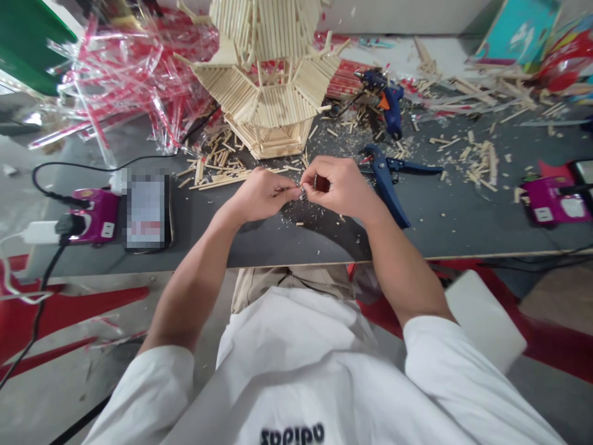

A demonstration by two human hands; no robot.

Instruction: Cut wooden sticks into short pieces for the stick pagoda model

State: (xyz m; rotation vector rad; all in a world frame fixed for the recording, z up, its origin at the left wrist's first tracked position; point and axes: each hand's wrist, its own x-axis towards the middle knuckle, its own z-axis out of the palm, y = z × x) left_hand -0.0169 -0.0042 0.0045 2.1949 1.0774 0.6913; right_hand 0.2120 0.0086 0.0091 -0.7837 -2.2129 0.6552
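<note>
Over the front part of the dark grey table (204,244), my left hand (265,194) and my right hand (340,185) meet fingertip to fingertip. Both are closed in a pinch; whatever sits between the fingertips is tiny and mostly hidden. Just beyond them stands a tiered, pagoda-like model (278,105) built of thin wooden sticks. Short cut stick pieces (222,151) lie left of its base. To the right of my right hand rests a blue hand cutter (386,185), its handles spread. A blue glue gun (393,111) lies farther back.
Crumpled red and clear plastic wrappers (139,80) heap at the back left. A phone (147,213) lies by a purple power socket block (95,216) with cables. Another purple block (553,201) sits at right. Wood scraps (486,164) litter the right side.
</note>
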